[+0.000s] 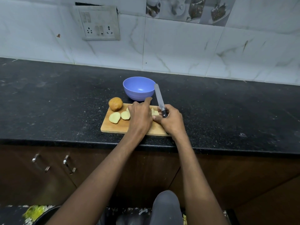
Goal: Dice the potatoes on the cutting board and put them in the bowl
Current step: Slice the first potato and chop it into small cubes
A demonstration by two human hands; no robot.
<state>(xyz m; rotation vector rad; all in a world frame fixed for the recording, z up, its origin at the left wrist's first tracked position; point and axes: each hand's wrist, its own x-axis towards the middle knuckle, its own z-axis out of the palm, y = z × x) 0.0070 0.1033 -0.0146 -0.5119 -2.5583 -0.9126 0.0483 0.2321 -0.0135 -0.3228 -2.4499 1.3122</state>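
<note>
Hands work over the cutting board (120,126) on the counter (65,98): right hand (170,120) grips the knife (159,99), left hand (140,116) gathers wet, slippery, firm potato pieces (155,112), best scooped from below toward the empty bowl (138,88).

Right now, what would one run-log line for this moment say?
left hand: on cut pieces | right hand: holds knife, blade raised | bowl: empty | board: whole potato, two slices
</note>
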